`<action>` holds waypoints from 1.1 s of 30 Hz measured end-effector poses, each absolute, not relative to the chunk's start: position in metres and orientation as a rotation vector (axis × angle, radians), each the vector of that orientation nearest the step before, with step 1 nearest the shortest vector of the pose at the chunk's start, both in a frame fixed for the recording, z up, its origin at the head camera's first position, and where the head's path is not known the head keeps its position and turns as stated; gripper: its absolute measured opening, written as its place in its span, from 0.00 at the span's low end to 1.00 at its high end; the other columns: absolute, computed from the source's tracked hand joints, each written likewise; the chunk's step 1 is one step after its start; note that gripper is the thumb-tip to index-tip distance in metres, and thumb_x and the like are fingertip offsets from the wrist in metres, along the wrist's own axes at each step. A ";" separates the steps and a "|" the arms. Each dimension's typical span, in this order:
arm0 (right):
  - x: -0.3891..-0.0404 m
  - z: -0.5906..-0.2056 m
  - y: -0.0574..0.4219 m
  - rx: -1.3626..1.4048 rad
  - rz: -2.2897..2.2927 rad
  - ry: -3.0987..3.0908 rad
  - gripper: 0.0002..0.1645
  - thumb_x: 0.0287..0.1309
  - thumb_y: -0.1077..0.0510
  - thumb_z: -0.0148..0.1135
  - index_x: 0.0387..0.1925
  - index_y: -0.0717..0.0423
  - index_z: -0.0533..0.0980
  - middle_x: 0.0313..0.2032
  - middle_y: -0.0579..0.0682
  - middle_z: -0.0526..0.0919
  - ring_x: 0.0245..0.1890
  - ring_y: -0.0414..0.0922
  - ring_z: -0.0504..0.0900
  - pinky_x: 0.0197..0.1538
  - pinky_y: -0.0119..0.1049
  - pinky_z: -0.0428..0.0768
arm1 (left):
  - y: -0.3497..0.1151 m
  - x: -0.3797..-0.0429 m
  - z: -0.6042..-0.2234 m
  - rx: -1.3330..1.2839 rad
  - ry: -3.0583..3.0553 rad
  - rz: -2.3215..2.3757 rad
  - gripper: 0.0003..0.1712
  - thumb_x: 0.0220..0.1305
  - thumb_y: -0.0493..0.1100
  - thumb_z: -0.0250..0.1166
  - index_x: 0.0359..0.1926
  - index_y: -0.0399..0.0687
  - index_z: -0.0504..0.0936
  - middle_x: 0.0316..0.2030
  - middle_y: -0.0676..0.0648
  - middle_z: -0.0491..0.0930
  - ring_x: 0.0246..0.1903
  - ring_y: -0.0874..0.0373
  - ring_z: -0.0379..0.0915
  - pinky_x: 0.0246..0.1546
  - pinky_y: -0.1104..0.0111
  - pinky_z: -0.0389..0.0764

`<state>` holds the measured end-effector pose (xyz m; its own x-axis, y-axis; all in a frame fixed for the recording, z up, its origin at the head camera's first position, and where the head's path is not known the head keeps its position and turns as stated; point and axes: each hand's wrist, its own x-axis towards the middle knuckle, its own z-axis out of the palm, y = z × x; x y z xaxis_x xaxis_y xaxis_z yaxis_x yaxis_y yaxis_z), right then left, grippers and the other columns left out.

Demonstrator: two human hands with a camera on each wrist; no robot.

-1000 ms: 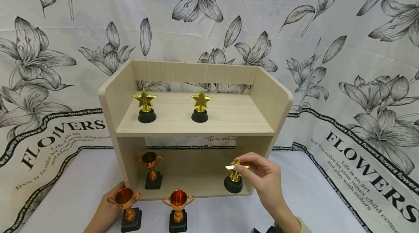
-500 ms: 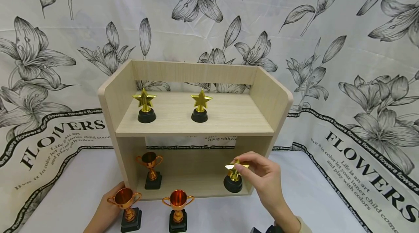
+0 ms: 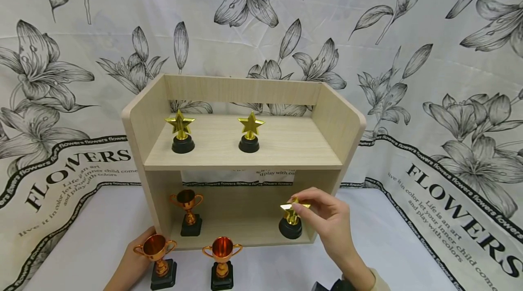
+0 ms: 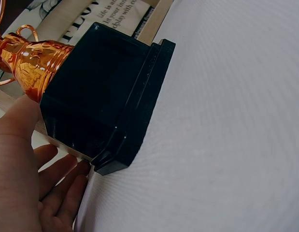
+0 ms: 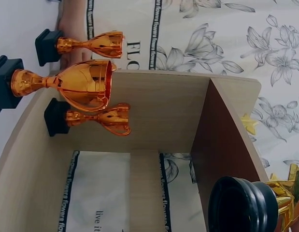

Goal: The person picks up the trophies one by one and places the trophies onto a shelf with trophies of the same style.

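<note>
My right hand (image 3: 331,220) pinches the gold star of a star trophy (image 3: 291,227) between thumb and fingers. The trophy tilts slightly in front of the lower shelf's right end; its black round base (image 5: 241,208) shows close up in the right wrist view. My left hand (image 3: 136,259) is beside the shelf unit's lower left side, partly hidden behind a copper trophy cup (image 3: 161,263). In the left wrist view its fingers (image 4: 67,186) are loosely bent near the cup's black base (image 4: 98,92); whether they touch the wooden side panel is hard to tell.
Two gold star trophies, left (image 3: 182,134) and middle (image 3: 249,134), stand on the upper level of the wooden shelf unit (image 3: 245,168). One copper cup (image 3: 189,214) stands on the lower level, and another cup (image 3: 222,263) on the white table in front. Flower-printed cloth (image 3: 261,32) hangs behind.
The star trophy in my right hand has risen very slightly and shifted a touch left. My left hand and the other trophies stay in place.
</note>
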<state>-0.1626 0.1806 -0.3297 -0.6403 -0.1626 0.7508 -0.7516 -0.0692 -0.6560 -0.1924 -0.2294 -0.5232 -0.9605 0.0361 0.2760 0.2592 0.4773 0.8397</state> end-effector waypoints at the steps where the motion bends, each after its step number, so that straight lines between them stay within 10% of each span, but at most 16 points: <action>1: -0.163 -0.329 0.180 0.978 1.754 -1.769 0.13 0.47 0.80 0.60 0.37 0.72 0.77 0.34 0.62 0.80 0.35 0.47 0.80 0.40 0.33 0.79 | -0.229 -0.193 -0.523 -0.258 -2.503 -1.476 0.27 0.61 0.37 0.62 0.62 0.42 0.70 0.54 0.42 0.76 0.49 0.74 0.69 0.45 0.76 0.71; 33: -0.165 -0.322 0.175 0.953 1.729 -1.802 0.10 0.49 0.76 0.63 0.37 0.70 0.78 0.34 0.60 0.81 0.34 0.47 0.80 0.39 0.32 0.79 | -0.230 -0.195 -0.522 -0.266 -2.528 -1.418 0.29 0.61 0.33 0.61 0.64 0.39 0.68 0.56 0.39 0.74 0.50 0.74 0.67 0.44 0.76 0.72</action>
